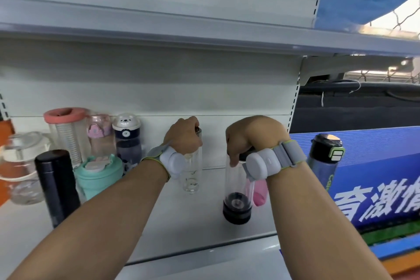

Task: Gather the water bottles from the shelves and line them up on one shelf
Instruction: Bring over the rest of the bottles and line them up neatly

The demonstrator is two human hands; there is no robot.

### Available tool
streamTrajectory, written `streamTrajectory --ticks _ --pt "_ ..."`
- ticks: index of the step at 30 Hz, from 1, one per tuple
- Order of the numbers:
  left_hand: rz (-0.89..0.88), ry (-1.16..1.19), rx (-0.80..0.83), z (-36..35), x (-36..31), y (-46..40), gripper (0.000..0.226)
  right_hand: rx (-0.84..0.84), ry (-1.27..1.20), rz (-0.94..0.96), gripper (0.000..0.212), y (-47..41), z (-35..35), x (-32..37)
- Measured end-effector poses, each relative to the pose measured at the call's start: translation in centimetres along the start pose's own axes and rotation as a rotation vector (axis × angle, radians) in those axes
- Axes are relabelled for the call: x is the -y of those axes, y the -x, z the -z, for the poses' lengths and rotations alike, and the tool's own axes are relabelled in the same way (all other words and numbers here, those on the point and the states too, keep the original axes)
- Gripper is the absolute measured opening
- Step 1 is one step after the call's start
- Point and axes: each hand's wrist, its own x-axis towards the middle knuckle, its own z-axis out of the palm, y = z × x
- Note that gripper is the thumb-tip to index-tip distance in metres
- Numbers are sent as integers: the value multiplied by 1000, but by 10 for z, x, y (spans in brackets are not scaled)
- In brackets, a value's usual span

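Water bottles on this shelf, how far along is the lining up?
Done: a cluster already stands at the shelf's left, including the bear-lid bottle and black flask. In hand: left hand grips a clear glass bottle, right hand a black-based clear bottle. Left: the grey bottle stands apart at right.

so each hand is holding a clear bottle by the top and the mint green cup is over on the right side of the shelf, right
Not quite. The head view shows the left hand and right hand each gripping a clear bottle by the top, but the mint green cup is on the left side of the shelf, among the other bottles.
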Motion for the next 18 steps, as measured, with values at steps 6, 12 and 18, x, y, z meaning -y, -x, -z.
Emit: streamTrajectory --ticks 6,12,18 --pt "-15 -40 7 19 21 11 34 141 -90 72 20 -19 3 41" --pt "-66 33 54 26 23 17 41 48 -124 110 20 -32 -11 51" --pt "-160 84 85 15 1 14 53 -71 -131 27 25 -43 -15 35"
